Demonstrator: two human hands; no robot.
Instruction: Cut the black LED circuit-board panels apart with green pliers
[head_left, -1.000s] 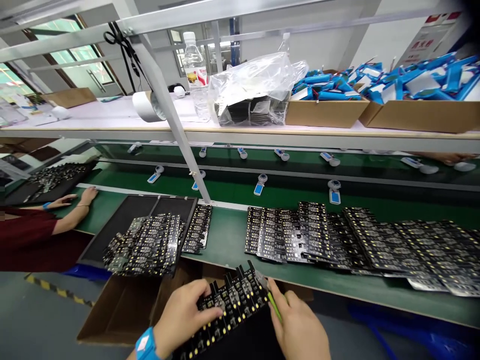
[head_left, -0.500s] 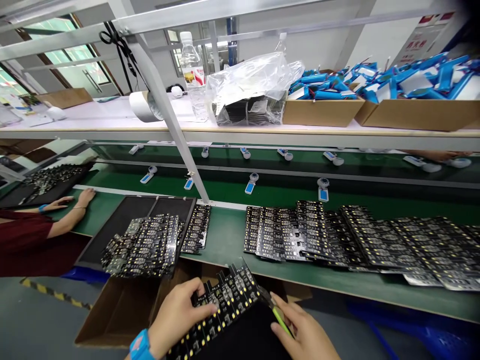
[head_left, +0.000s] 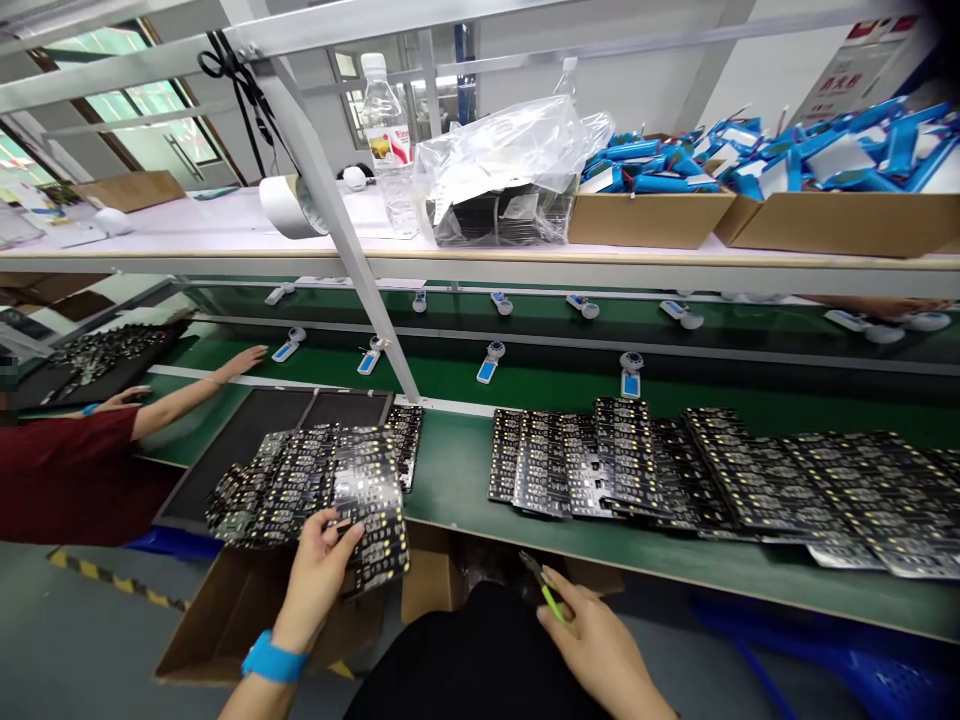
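Background sign [head_left: 847, 80], red-lettered, blurred — left grip [head_left: 319, 560] clamped on circuit board [head_left: 382, 545], right grip [head_left: 596, 632] around green-handled pliers [head_left: 551, 598].

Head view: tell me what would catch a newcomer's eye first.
Probably the bright blue packs heaped in cardboard boxes on the upper shelf, at the right. Next, the long row of overlapping black boards across the green bench, from the middle to the right edge. Then, low in front, the left hand holding a circuit board and the right hand gripping green-handled pliers.
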